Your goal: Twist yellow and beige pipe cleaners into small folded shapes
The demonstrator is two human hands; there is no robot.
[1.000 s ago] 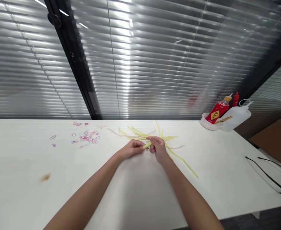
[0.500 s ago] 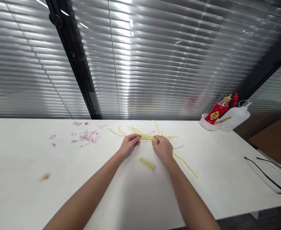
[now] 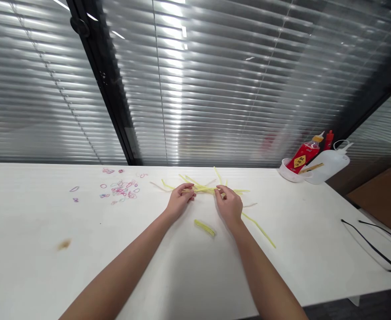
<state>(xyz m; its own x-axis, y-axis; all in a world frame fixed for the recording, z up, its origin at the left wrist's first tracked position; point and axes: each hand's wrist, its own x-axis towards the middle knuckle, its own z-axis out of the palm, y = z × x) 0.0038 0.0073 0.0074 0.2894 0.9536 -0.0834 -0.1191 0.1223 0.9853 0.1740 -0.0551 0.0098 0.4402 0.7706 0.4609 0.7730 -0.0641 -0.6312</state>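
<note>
On the white table [image 3: 142, 266], a short yellow bundle [image 3: 205, 227] lies by itself, nearer to the person than the two hands are. One second ago, both hands had it in their fingers. Half a second ago it was already down, and it lies in the same spot now. So it looks like the bundle has been put aside, and the hands are busy with the loose yellow strips [image 3: 204, 190] behind it.

The left hand [image 3: 181, 199] is at the left part of the strips, and the right hand [image 3: 229, 204] is at the right part. Between them, the strips cross in a messy way. Both hands have bent fingers, kept narrow and not spread wide. I cannot tell if either hand is pinching a strip or just touching some, because the tips are small and partly hidden.

More ends stick out at the back and to both sides. One long strip [image 3: 258, 230] slants out past the right hand. Off to the left, well apart from the hands, are many little colored bands [image 3: 118, 191]. Far to the right, a red bottle [image 3: 304, 158], a white bottle [image 3: 329, 164] and a bowl [image 3: 290, 176] sit close together.
</note>
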